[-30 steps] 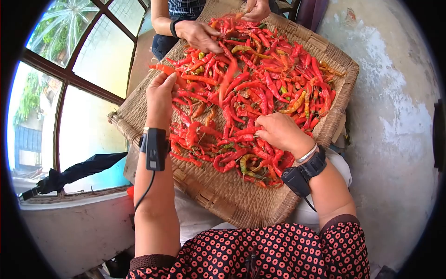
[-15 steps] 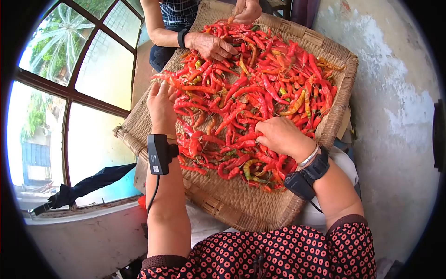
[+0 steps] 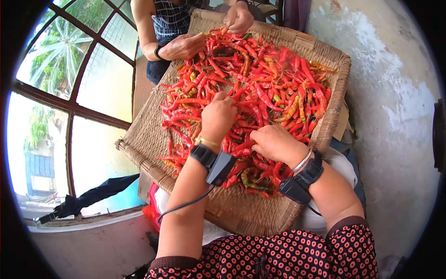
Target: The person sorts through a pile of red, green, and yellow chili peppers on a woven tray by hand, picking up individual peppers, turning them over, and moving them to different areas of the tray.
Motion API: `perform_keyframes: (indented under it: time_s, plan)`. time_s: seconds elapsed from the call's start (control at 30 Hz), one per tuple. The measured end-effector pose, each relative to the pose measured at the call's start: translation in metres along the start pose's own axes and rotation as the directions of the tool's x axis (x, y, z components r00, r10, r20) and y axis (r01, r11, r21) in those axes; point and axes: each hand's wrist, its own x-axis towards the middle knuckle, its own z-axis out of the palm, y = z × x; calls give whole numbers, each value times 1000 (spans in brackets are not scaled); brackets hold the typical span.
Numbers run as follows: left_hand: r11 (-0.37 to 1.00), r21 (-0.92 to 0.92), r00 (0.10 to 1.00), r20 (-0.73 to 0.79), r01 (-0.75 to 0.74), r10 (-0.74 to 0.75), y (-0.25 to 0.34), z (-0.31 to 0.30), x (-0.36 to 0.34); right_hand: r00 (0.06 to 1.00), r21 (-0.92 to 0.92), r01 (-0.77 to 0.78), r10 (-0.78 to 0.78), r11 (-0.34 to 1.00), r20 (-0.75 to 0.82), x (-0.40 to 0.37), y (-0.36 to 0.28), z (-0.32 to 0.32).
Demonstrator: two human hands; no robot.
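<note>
Red chili peppers (image 3: 262, 95), a few of them yellow or greenish, are heaped on a woven wicker tray (image 3: 241, 211). My left hand (image 3: 219, 117) is over the middle of the heap, fingers curled down among the peppers. Whatever its fingertips close on is hidden. To its right, my right hand (image 3: 278, 143) rests low on the peppers with its fingers bent under and pressed together; its fingertips are also out of sight. A twisted yellow-green chili (image 3: 245, 176) lies just below the right hand.
Across the tray, another person's hands (image 3: 185, 46) work at the heap's far edge, one pinching a pepper. A window (image 3: 104, 79) and a folded dark umbrella (image 3: 100, 193) are on the left. A worn plaster wall (image 3: 390, 102) stands on the right.
My left hand has moved right from the tray's left side to mid-heap. My right hand has barely shifted. The other person's wrist-banded hand has drawn back from the peppers.
</note>
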Motion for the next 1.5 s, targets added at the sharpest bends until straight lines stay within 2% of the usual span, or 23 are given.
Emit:
perform_keyframes:
  time_s: [0.07, 0.1, 0.13, 0.2, 0.37, 0.43, 0.47, 0.53, 0.57, 0.6, 0.63, 0.8, 0.87, 0.93, 1.0, 1.03, 1.07, 1.1, 1.13, 1.2, 1.23, 1.4, 1.5]
  plan:
    - [968, -215, 972, -217, -133, 86, -4, -12, -9, 1000, 11, -7, 8, 1000, -11, -1, 0, 2]
    - [953, -291, 988, -151, -81, 38, -11, -17, -8, 1000, 6, 4, -4, 1000, -18, -1, -1, 3]
    - [902, -421, 996, 25, 91, -88, -8, -35, -12, 1000, 1, 16, -16, 1000, -26, -1, -1, 3]
    - [674, -693, 966, 207, 257, -156, -28, -39, -13, 999, 6, 19, -19, 1000, -39, -1, -1, 5]
    - [464, -733, 854, 508, 497, -112, -32, -80, -26, 999, -27, -18, 19, 999, 41, 1, -2, -2]
    - [401, -774, 858, 509, 491, -68, -29, -83, -35, 980, 111, -63, 83, 992, -183, 3, 0, 0]
    - [332, -809, 862, 506, 484, -25, -27, -86, -40, 979, 111, -62, 82, 992, -184, 4, -2, -1]
    - [316, -815, 863, 505, 485, -21, -17, -90, -47, 883, 250, 24, 96, 968, -459, 6, -7, -4]
    - [229, -843, 863, 504, 486, 26, -11, -91, -51, 884, 251, 25, 96, 968, -458, 8, -10, -5]
    - [139, -862, 863, 500, 487, 72, -6, -90, -54, 853, 255, 138, 16, 957, -522, 9, -13, -5]
    - [150, -855, 855, 512, 496, 88, -3, -88, -57, 809, 250, 249, -59, 936, -585, 10, -14, -6]
    - [167, -842, 837, 534, 514, 120, 7, -87, -56, 928, 416, 270, -120, 868, -352, 9, -9, -10]
    - [76, -903, 906, 420, 423, -54, -8, -83, -48, 988, 526, -71, 131, 848, -78, 6, -9, -11]
    - [115, -934, 926, 307, 337, -220, -29, -83, -38, 985, 540, -114, 165, 834, -46, 6, -7, -11]
    - [492, -836, 906, 17, 245, -423, -50, -75, -30, 982, 550, -152, 191, 821, -13, 6, -7, -13]
    - [492, -836, 906, 15, 243, -423, -57, -65, -28, 976, 566, -178, 220, 805, -7, 6, -8, -15]
    - [788, -606, 924, -235, 105, -303, -63, -54, -25, 968, 582, -205, 251, 787, 1, 6, -9, -17]
    - [963, -269, 903, -419, -21, -97, -60, -53, -23, 967, 583, -206, 253, 786, 0, 6, -8, -16]
    - [963, -270, 903, -418, -22, -97, -54, -49, -24, 961, 657, -198, 275, 728, -16, 7, -8, -14]
    - [965, -154, 975, -90, -213, 201, -28, -38, -27, 954, 721, -189, 298, 667, -25, 8, -6, -11]
    - [965, -157, 976, -94, -211, 198, -17, -35, -27, 951, 699, -176, 304, 693, -63, 8, -5, -11]
    - [992, 45, 991, 56, 117, -120, 3, -18, -22, 948, 620, -143, 287, 771, -139, 9, 2, -5]
    - [997, -50, 995, 76, 66, -63, -9, -15, -23, 947, 653, -159, 302, 741, -112, 10, 2, -5]
